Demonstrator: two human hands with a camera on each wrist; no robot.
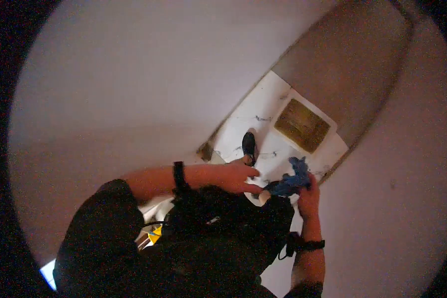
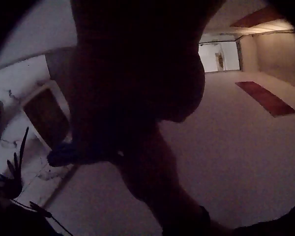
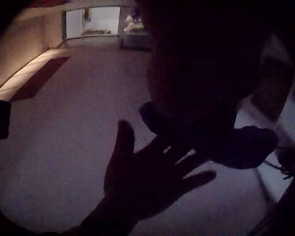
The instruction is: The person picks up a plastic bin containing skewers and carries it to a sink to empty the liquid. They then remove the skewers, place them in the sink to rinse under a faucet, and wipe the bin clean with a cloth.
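In the head view my right hand (image 1: 309, 201) grips a crumpled blue cloth (image 1: 297, 176), which bunches up above and to the left of the fingers. My left hand (image 1: 237, 178) reaches in from the left with its fingers extended toward the cloth and a small gap between. Seen from the right wrist, the left hand (image 3: 147, 179) is a dark silhouette, fingers and thumb spread. The blue cloth (image 2: 64, 155) also shows dimly in the left wrist view, beside a large dark hand shape. Dark clothing hides part of the space below the hands.
A black shoe (image 1: 249, 144) stands on a white marble-look surface (image 1: 243, 111). On that surface lies a brown rectangular panel with a pale border (image 1: 303, 125). A brown strip (image 1: 347, 59) extends beyond it. A long red mat (image 2: 266, 98) lies farther off on the pale floor.
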